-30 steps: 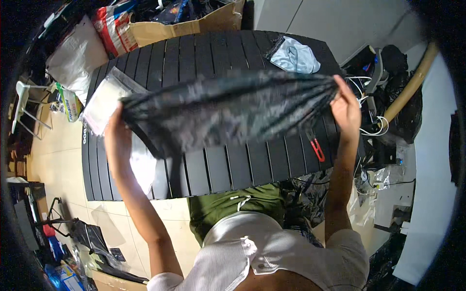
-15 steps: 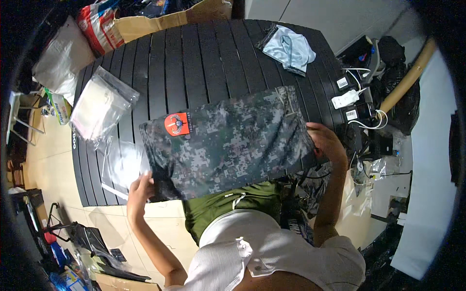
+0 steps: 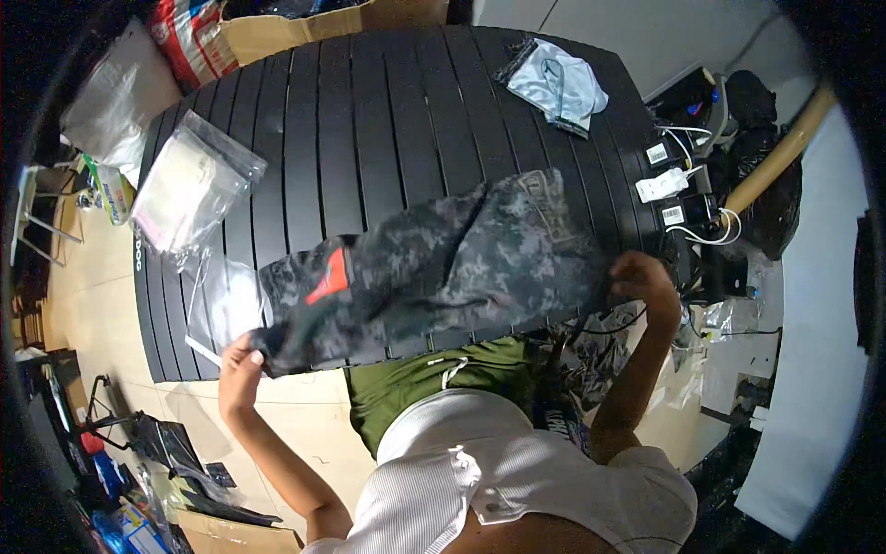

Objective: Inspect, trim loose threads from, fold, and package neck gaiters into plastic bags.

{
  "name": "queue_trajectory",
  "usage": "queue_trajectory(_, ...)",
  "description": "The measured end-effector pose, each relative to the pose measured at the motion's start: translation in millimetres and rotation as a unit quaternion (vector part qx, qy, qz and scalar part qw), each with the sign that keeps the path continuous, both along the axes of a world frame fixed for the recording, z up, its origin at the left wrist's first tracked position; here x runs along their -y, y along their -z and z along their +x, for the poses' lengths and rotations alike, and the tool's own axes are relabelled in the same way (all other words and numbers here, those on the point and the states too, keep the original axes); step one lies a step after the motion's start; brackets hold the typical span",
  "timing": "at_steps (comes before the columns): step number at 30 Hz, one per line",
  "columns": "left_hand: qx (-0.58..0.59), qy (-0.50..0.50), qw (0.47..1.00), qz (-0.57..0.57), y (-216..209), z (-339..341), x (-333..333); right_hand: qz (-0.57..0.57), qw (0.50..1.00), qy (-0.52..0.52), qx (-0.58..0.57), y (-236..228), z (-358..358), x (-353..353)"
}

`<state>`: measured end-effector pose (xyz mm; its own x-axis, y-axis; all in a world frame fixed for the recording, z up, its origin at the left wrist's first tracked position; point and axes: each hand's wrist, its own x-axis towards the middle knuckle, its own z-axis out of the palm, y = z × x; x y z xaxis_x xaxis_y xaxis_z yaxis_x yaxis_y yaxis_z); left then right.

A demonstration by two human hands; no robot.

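Note:
A dark digital-camouflage garment (image 3: 498,263) lies across the near side of the black slatted table (image 3: 360,138), rumpled and partly raised, with motion blur along its near edge. Its red-orange patch (image 3: 329,277) is bent in a fold, so only part shows. My left hand (image 3: 239,374) pinches the garment's near left corner between thumb and fingers. At the opposite end, my right hand (image 3: 646,288) has its fingers curled at the dark right edge; they are somewhat blurred. Whether it is trousers or a top is hidden by the folding.
Clear plastic packages (image 3: 189,189) with pale contents lie at the table's left, beside an empty clear bag (image 3: 221,300). A folded light-blue cloth item (image 3: 558,88) sits at the far right. White plugs and cables (image 3: 663,185) crowd the right edge.
The garment was spread flat and is now creased and pulled toward me, its patch folded. My left hand moved left and nearer with the corner; my right hand shifted slightly right.

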<state>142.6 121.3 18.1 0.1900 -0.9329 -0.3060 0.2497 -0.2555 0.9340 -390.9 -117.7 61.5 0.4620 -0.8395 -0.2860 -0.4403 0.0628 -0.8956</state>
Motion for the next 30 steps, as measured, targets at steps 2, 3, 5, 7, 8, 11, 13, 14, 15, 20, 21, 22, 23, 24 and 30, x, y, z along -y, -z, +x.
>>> queue_trajectory(2, 0.011, -0.009, 0.993, 0.117, 7, -8, 4, 0.009, 0.997, 0.04, -0.058, 15, 0, 3)
queue_trajectory(3, -0.006, -0.026, 0.986, 0.166, 5, -15, 9, 0.018, 0.99, 0.079, -0.115, 25, 1, 7)
queue_trajectory(5, -0.013, -0.057, 0.976, 0.211, 2, -26, 25, -0.023, 0.99, 0.132, -0.032, 44, 9, 16)
queue_trajectory(7, -0.019, -0.09, 0.963, 0.254, -2, -33, 42, -0.067, 0.98, 0.181, 0.051, 49, 32, 24)
queue_trajectory(8, 0.04, -0.077, 0.962, 0.26, -5, -36, 50, -0.072, 0.98, 0.186, -0.01, 45, 55, 26)
queue_trajectory(11, 0.135, -0.046, 0.955, 0.259, 6, -38, 65, -0.111, 0.97, 0.187, -0.107, 51, 97, 35)
queue_trajectory(13, 0.193, -0.086, 0.971, 0.11, 15, -44, 75, -0.142, 0.962, 0.183, -0.143, 51, 107, 39)
queue_trajectory(14, 0.179, -0.088, 0.976, 0.086, 11, -42, 77, -0.143, 0.959, 0.173, -0.175, 47, 110, 40)
queue_trajectory(15, 0.201, -0.111, 0.967, 0.113, 2, -41, 73, -0.144, 0.954, 0.163, -0.206, 46, 110, 42)
queue_trajectory(20, 0.614, -0.246, 0.75, 0.018, -21, -69, 86, -0.399, 0.879, 0.063, -0.253, 46, 150, 6)
queue_trajectory(21, 0.531, -0.28, 0.799, -0.02, -35, -96, 108, -0.412, 0.865, 0.05, -0.282, 43, 160, -7)
queue_trajectory(22, 0.491, -0.21, 0.845, -0.024, -36, -116, 124, -0.423, 0.856, 0.055, -0.292, 47, 168, -17)
queue_trajectory(23, 0.443, -0.137, 0.886, -0.03, -34, -136, 140, -0.435, 0.844, 0.061, -0.306, 50, 172, -26)
queue_trajectory(24, 0.439, -0.066, 0.892, -0.086, -30, -157, 155, -0.416, 0.85, 0.063, -0.317, 51, 177, -34)
queue_trajectory(30, 0.407, 0.107, 0.875, -0.238, 10, -240, 219, -0.377, 0.853, 0.037, -0.359, 53, 178, -59)
